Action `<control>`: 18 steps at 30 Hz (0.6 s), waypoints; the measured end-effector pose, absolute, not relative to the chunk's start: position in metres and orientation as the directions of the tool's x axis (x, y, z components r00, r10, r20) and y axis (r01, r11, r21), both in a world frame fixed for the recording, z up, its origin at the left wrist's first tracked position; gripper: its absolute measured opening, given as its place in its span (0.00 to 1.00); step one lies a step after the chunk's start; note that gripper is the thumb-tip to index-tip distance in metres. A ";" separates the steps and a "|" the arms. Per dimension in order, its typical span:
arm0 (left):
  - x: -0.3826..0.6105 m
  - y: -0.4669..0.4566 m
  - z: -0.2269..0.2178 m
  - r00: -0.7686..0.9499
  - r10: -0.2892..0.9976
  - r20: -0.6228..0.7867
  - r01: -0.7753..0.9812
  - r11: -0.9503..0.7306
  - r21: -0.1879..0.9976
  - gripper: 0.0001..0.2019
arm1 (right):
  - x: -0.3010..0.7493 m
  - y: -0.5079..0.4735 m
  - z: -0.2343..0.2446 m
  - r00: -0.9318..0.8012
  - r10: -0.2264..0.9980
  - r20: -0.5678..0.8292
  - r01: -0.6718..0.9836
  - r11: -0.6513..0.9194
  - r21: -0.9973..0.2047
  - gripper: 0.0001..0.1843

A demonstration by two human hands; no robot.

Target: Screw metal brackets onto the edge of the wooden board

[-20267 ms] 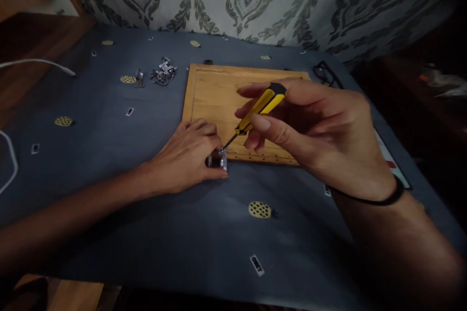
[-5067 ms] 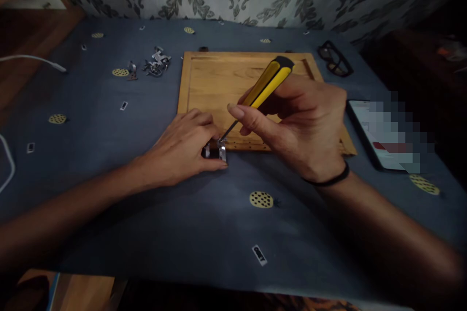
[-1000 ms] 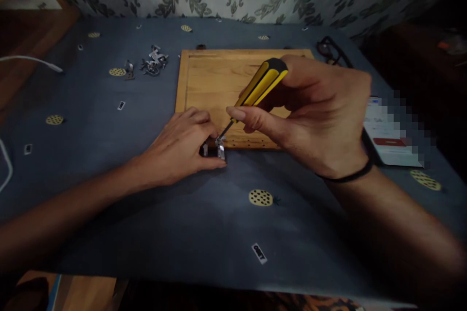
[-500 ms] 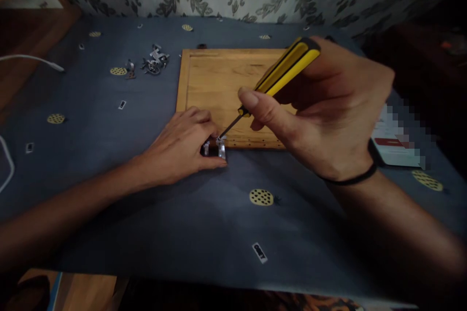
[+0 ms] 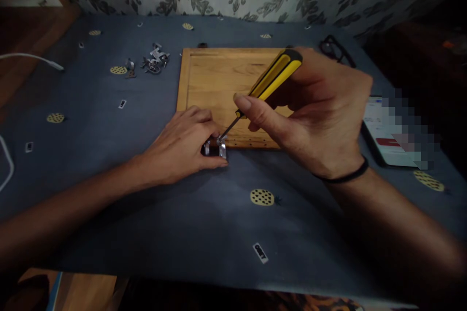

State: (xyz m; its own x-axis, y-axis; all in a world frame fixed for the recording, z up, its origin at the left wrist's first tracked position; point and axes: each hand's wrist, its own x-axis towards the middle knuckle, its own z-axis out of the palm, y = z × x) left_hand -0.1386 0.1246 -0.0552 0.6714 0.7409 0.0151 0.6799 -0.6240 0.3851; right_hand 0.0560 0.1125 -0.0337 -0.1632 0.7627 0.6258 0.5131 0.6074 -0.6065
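My left hand (image 5: 181,148) lies on the blue cloth with its fingers curled round a small shiny metal bracket (image 5: 220,147) at the near edge of a wooden board (image 5: 215,82). My right hand (image 5: 321,116) grips a yellow and black screwdriver (image 5: 273,79), thumb and fingers closed on the handle. The screwdriver slants down to the left and its tip rests on the top of the bracket. A row of small holes runs along the board's near edge.
A pile of metal brackets (image 5: 153,62) lies at the back left of the blue patterned cloth (image 5: 204,223). Black glasses (image 5: 336,50) sit behind the board on the right. A phone (image 5: 386,131) lies to the right. A white cable (image 5: 32,58) runs along the left.
My right hand has turned the screwdriver handle, lowering it toward the board since half a second ago. The left hand and the bracket have stayed in place.
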 end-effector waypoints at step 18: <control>-0.139 0.124 -0.054 0.665 0.747 0.014 0.678 -0.611 0.407 0.15 | 0.065 0.110 -0.023 -0.372 0.784 0.496 0.334 0.612 -0.717 0.06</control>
State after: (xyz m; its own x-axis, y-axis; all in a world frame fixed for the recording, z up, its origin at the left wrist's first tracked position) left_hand -0.1392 0.1245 -0.0541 0.6649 0.7468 0.0137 0.6784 -0.6115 0.4073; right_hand 0.0649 0.1099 -0.0231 -0.3725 0.7844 0.4960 0.3335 0.6119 -0.7172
